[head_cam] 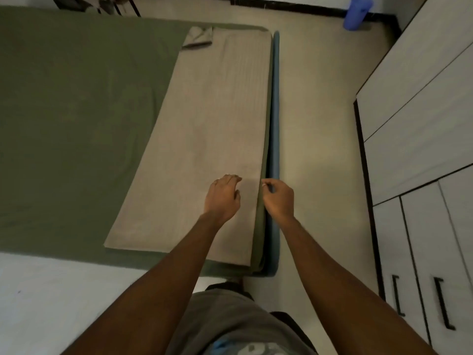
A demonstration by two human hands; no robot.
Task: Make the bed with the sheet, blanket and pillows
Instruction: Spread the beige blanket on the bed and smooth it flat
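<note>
On the right side of the bed, along its edge: a long tan folded fabric blanket (217,139), laid as a strip on the olive-green fitted sheet (76,111) and running from the near end to the far end. The blanket's far-left corner is flipped back into a small crumpled fold. Its right edge lines up with the mattress edge, just beside the blue padded bed-frame rail (276,111).

Left hand (224,198): palm down over the blanket near its right side, fingers loosely curled, tips at the fabric, no visible grip on anything.

Right hand (279,198): at the blanket's right edge, thumb and index pinched together on that edge, other fingers curled in. Hands near each other, apart.

Pale beige floor (320,124) lies right of the bed, and a white panelled wardrobe (422,124) with black bar handles stands further right. Blue plastic object (357,12) by the far wall, too blurred to identify.
</note>
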